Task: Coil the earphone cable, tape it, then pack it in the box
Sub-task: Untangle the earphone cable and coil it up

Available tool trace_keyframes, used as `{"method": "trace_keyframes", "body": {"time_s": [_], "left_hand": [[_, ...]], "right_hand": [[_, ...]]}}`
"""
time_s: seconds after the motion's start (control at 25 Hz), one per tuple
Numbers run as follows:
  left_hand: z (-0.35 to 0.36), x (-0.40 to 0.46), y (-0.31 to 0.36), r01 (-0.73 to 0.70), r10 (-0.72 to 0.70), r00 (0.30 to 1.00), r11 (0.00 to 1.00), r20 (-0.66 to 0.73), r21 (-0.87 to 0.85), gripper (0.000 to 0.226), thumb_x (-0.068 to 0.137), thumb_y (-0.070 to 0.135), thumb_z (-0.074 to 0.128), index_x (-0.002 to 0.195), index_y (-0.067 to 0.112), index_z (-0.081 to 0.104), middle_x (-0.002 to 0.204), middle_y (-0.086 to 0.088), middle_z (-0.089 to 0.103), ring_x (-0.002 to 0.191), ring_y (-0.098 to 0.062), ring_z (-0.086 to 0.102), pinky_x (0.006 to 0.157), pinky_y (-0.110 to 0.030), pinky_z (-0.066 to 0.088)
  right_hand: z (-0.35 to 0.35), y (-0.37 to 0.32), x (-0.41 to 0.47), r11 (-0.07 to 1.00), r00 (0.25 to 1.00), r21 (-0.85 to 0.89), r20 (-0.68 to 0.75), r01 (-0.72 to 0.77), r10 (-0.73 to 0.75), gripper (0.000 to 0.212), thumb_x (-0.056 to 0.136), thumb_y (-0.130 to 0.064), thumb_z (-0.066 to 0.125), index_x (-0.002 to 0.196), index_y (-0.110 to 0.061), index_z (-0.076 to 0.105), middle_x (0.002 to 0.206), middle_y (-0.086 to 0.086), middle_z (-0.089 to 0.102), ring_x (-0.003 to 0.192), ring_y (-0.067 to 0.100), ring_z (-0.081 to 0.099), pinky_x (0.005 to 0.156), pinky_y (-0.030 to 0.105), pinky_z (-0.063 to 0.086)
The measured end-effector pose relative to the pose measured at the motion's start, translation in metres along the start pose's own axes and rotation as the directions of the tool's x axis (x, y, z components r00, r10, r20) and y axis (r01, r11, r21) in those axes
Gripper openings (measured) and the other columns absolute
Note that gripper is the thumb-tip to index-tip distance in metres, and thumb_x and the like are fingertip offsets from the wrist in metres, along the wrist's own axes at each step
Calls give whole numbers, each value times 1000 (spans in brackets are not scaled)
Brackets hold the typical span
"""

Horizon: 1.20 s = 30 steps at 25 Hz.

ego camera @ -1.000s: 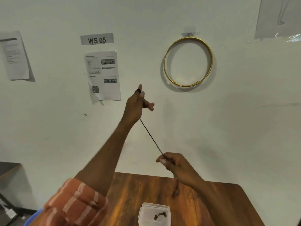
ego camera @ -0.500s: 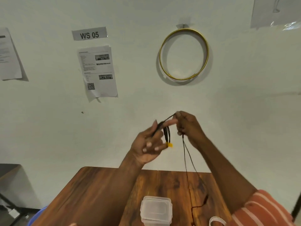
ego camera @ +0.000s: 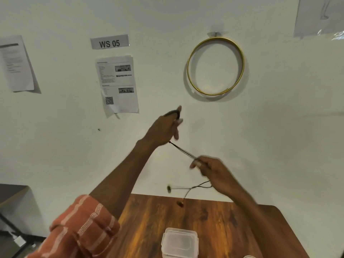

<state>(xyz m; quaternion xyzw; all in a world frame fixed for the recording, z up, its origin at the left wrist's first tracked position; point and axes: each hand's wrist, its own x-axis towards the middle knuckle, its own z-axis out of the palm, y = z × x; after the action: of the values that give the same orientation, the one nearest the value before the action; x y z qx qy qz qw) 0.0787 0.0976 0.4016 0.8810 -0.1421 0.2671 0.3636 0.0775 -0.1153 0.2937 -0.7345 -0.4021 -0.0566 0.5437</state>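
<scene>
My left hand (ego camera: 165, 127) is raised in front of the wall, with loops of the black earphone cable (ego camera: 183, 150) wound around its fingers. A taut stretch of cable runs down and right to my right hand (ego camera: 210, 169), which pinches it. Below the right hand the cable splits, and the two earbuds (ego camera: 169, 189) dangle blurred above the table. A clear plastic box (ego camera: 179, 243) with its lid on stands at the near edge of the wooden table (ego camera: 232, 229).
The table's far edge meets a white wall bearing a gold hoop (ego camera: 216, 66), a "WS 05" label (ego camera: 109, 42) and printed sheets (ego camera: 117, 84). A white object (ego camera: 249, 256) peeks in at the bottom edge right of the box. A dark surface (ego camera: 11, 192) sits at far left.
My hands were together half a second ago; now the left has swung up and left, and the right has dropped down and right, drawing the cable taut. The earbuds have lifted off the table.
</scene>
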Motion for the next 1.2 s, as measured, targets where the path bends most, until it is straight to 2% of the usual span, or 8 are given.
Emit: {"method": "trace_keyframes", "body": {"time_s": [0.12, 0.24, 0.44, 0.6, 0.84, 0.92, 1.04, 1.2], "left_hand": [[17, -38, -17, 221, -140, 922, 956, 361, -194, 45, 106, 31, 37, 145, 10, 43, 51, -5, 57, 40, -14, 49, 55, -33, 49], [39, -80, -3, 450, 15, 843, 528, 537, -721, 50, 105, 36, 31, 141, 8, 49, 49, 5, 30, 37, -7, 20, 50, -24, 39], [46, -90, 35, 350, 264, 905, -12, 334, -937, 54, 105, 36, 27, 144, 2, 41, 47, 5, 27, 33, -8, 25, 57, -21, 46], [25, -36, 42, -11, -7, 1000, 90, -12, -996, 53, 107, 33, 26, 147, 0, 31, 43, 6, 43, 50, -12, 62, 88, -30, 56], [15, -18, -9, -43, 30, 996, 987, -85, -157, 38, 105, 16, 39, 141, 8, 45, 74, -19, 69, 65, -14, 70, 93, -43, 56], [25, -41, -31, -9, 0, 995, 997, 103, 82, 37, 105, 21, 40, 139, 8, 49, 70, -8, 71, 67, -15, 71, 90, -43, 55], [45, -84, -37, 256, -124, 910, 918, 395, -303, 48, 105, 35, 35, 139, 4, 49, 49, -9, 55, 46, -15, 61, 71, -27, 54], [72, -119, -6, 480, 77, 852, 281, 518, -831, 56, 105, 37, 25, 138, -1, 50, 43, 4, 29, 30, -7, 26, 51, -24, 41]], "right_hand": [[-39, -24, 26, 996, 984, -7, -151, 93, -93, 23, 97, -23, 50, 82, -21, 68, 54, -16, 48, 51, 0, 41, 54, 10, 32], [-61, -33, 45, 993, 980, -4, -164, 115, -114, 26, 99, -24, 49, 83, -16, 68, 52, -15, 45, 49, 1, 36, 50, 9, 31], [-33, -16, 49, 993, 989, 98, -140, 66, -52, 29, 103, -25, 49, 79, -18, 65, 53, -13, 45, 47, 0, 37, 50, 15, 35], [16, 7, 18, 966, 994, 237, 32, -105, 100, 16, 101, -11, 53, 92, -13, 66, 58, -2, 45, 49, 11, 41, 50, 28, 40], [11, -13, -21, 879, 887, 323, 415, -351, 202, 18, 98, -19, 58, 111, -15, 70, 56, -2, 49, 50, 13, 52, 59, 25, 55], [-16, -28, -12, 955, 892, 154, 418, -255, 171, 18, 99, -18, 56, 106, -15, 72, 56, -5, 51, 50, 11, 52, 57, 22, 53], [-52, -41, 19, 991, 962, -118, 253, -71, 99, 21, 98, -17, 55, 91, -19, 75, 56, -8, 52, 50, 8, 49, 50, 22, 46], [-60, -23, 49, 999, 989, -10, 138, -42, 44, 21, 100, -14, 55, 90, -15, 74, 63, 5, 47, 58, 12, 45, 58, 23, 49]]}}
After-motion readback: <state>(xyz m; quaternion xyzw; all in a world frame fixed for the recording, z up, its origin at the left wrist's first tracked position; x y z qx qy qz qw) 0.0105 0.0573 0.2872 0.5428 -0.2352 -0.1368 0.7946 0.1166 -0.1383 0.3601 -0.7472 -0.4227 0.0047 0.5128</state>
